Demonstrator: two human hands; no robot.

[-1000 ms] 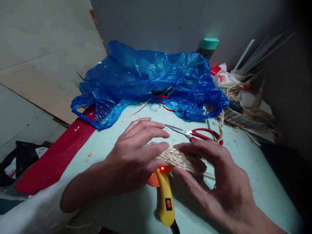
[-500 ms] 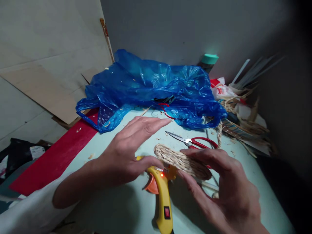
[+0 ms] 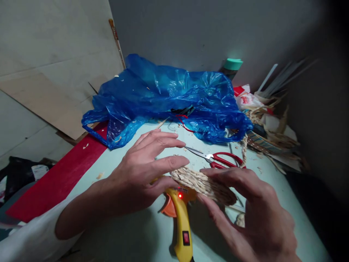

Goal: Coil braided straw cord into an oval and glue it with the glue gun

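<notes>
A coiled piece of braided straw rope (image 3: 203, 182), flattened into an oval, is held up over the table. My right hand (image 3: 256, 214) grips its right part, thumb below and fingers above. At its left end is my left hand (image 3: 144, 167), index finger over the top edge and thumb under it, closed on that end; the other fingers stretch out past it. Just beneath lies a yellow hot glue gun (image 3: 183, 222) with an orange trigger and a glowing red light; its front part is hidden by my left hand. Red-handled scissors (image 3: 218, 158) rest behind the rope piece.
A crumpled blue plastic bag (image 3: 166, 87) covers the back of the pale table (image 3: 136, 233). Woven scraps and a basket (image 3: 264, 142) crowd the right side. A red strip (image 3: 62, 171) runs along the left edge. A teal-lidded jar (image 3: 233, 65) stands at the back.
My left hand has gone from spread open beside the coiled straw rope to pinching its left end. The rope piece has tilted slightly; my right hand still holds it.
</notes>
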